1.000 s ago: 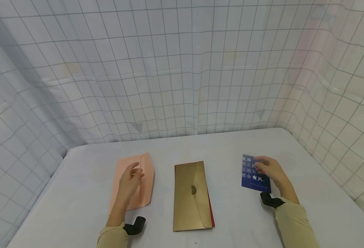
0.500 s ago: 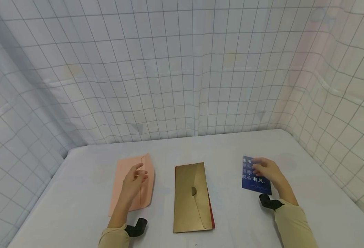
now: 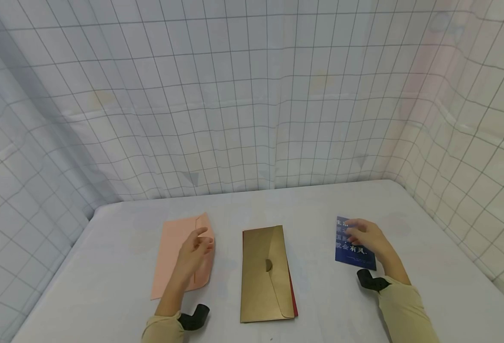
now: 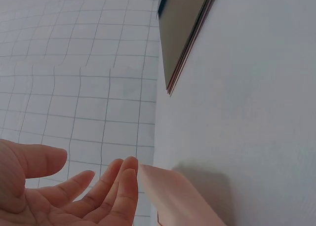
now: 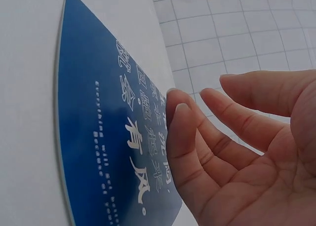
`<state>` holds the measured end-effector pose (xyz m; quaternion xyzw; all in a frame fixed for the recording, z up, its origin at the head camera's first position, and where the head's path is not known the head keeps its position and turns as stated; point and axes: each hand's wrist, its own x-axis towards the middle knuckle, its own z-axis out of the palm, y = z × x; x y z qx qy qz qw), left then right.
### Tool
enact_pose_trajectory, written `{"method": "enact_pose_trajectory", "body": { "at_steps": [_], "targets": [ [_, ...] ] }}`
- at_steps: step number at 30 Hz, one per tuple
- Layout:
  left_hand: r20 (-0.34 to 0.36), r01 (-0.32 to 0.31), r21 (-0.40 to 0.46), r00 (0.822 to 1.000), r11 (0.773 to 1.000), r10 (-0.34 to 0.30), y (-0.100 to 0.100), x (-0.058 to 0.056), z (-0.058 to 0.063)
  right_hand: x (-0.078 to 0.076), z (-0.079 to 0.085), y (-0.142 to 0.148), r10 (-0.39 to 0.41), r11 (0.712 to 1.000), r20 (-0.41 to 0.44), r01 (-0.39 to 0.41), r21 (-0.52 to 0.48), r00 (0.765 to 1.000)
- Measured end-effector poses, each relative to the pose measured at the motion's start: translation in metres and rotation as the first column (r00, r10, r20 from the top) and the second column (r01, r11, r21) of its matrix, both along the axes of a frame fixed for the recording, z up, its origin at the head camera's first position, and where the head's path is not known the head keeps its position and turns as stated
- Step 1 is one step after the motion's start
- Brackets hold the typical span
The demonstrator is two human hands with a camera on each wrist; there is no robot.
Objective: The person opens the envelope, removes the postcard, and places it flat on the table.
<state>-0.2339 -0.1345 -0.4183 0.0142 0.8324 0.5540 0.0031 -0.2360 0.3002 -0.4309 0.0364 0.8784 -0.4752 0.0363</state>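
Observation:
Over the pink envelope (image 3: 170, 245) at the left hovers my left hand (image 3: 193, 252), its fingers loosely bent and holding nothing. In the left wrist view the envelope's raised flap (image 4: 180, 199) is right beside those fingertips. At the right lies a dark blue card (image 3: 351, 257) printed with white characters. My right hand (image 3: 369, 237) is above its upper right part, fingers relaxed, nothing gripped. Seen from the right wrist, the curled-in fingers (image 5: 180, 132) cover one edge of the card (image 5: 89, 117); whether they touch it I cannot tell.
Between the hands lies a gold envelope (image 3: 255, 276) with a half-round clasp, and a red edge (image 3: 294, 302) shows beneath it. White cloth covers the table (image 3: 316, 305). A white curtain with a grid pattern (image 3: 252, 109) closes off the back and sides.
My left hand has drifted rightward across the pink envelope. My right hand has shifted slightly left over the blue card. The envelopes and card lie as before.

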Motion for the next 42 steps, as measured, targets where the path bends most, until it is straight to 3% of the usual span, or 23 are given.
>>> {"method": "enact_pose_trajectory", "body": {
  "at_steps": [10, 24, 33, 42],
  "targets": [
    [0.005, 0.02, -0.001, 1.0, 1.0, -0.02, 0.008, 0.002, 0.001, 0.0, -0.001, -0.003, 0.021, 1.0, -0.005, -0.021, 0.004, 1.0],
    [0.017, 0.064, 0.105, 0.998, 0.992, -0.066, 0.028, 0.004, -0.005, -0.002, -0.002, -0.008, 0.055, 0.998, -0.026, -0.054, 0.01, 0.998],
    [0.004, 0.117, 0.057, 0.993, 0.991, -0.118, 0.028, 0.006, -0.008, -0.003, -0.001, -0.012, 0.064, 0.998, -0.01, -0.063, 0.023, 0.998],
    [0.039, 0.124, -0.007, 0.992, 0.992, -0.124, 0.03, 0.008, -0.011, -0.004, -0.003, -0.015, 0.113, 0.993, -0.035, -0.114, -0.023, 0.993]
  ]
}}
